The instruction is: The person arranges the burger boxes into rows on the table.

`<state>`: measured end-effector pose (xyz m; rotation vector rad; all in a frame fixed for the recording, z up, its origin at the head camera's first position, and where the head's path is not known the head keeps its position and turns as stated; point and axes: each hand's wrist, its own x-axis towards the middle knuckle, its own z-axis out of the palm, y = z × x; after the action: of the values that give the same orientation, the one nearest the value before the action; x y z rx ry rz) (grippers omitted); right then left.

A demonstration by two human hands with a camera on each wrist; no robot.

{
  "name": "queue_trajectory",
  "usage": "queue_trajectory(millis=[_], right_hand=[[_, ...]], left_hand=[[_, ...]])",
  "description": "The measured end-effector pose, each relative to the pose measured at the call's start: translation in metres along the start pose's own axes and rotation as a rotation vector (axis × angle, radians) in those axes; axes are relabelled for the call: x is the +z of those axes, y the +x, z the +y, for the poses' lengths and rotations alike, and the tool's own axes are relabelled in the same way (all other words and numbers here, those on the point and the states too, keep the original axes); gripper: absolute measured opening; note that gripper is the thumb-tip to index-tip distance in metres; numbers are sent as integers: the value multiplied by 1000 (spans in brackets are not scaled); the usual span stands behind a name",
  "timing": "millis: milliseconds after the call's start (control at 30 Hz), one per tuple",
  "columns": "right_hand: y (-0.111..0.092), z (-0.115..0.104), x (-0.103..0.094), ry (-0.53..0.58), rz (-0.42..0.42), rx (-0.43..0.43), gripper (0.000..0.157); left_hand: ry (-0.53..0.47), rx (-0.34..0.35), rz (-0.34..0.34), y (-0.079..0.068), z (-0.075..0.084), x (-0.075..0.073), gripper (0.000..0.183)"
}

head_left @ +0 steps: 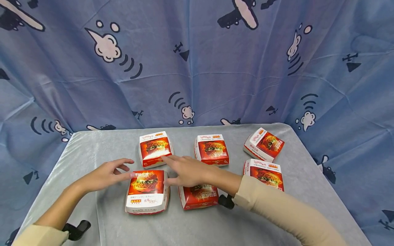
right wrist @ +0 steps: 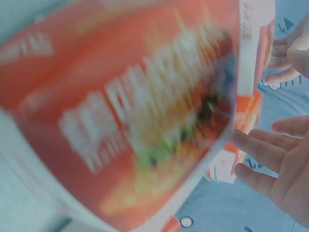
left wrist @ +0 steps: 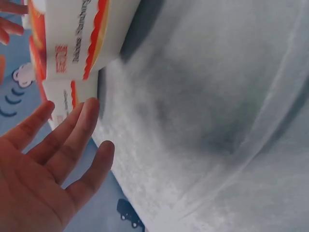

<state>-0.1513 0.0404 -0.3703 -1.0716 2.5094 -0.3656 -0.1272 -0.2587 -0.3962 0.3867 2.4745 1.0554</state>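
A red-and-white burger box [head_left: 147,191] lies flat at the front left of the table, its burger picture facing up. My left hand [head_left: 103,175] is at its far left corner, with fingers apart and loosely extended and thumb tip by the edge. My right hand [head_left: 189,171] hovers at its right side, fingers spread and pointing left, overlapping the back-left burger box [head_left: 155,147] in the head view. Beneath my right wrist is the front-middle burger box [head_left: 200,200], partly covered; its printed lid [right wrist: 159,116] fills the right wrist view. Neither hand grips anything.
Behind stands another burger box [head_left: 213,150] at mid-table. Two more are on the right, a tilted one [head_left: 266,143] at the back and one [head_left: 264,172] partly behind my right sleeve. A grey cloth [head_left: 101,218] covers the table; a blue patterned curtain [head_left: 160,51] hangs behind it.
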Motion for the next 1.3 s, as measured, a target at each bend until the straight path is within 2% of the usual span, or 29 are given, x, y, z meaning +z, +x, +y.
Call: queue_trajectory(millis=[267, 467, 633, 767, 900, 1133, 1300], right_hand=[[13, 21, -19, 59, 65, 76, 81], [28, 38, -23, 152, 83, 115, 82], [38, 42, -26, 243, 74, 89, 80], [44, 41, -26, 291, 53, 59, 78], [46, 38, -28, 317, 5, 61, 77], [49, 36, -28, 366, -68, 91, 76], [53, 38, -24, 339, -92, 77, 68]], left_hand=[[66, -16, 135, 15, 2, -15, 60], [77, -40, 194, 33, 3, -19, 64], [70, -62, 169, 47, 3, -20, 65], [52, -57, 107, 54, 7, -20, 67], [54, -42, 58, 58, 11, -21, 67], [90, -38, 24, 64, 16, -26, 65], [95, -38, -4, 67, 18, -26, 64]])
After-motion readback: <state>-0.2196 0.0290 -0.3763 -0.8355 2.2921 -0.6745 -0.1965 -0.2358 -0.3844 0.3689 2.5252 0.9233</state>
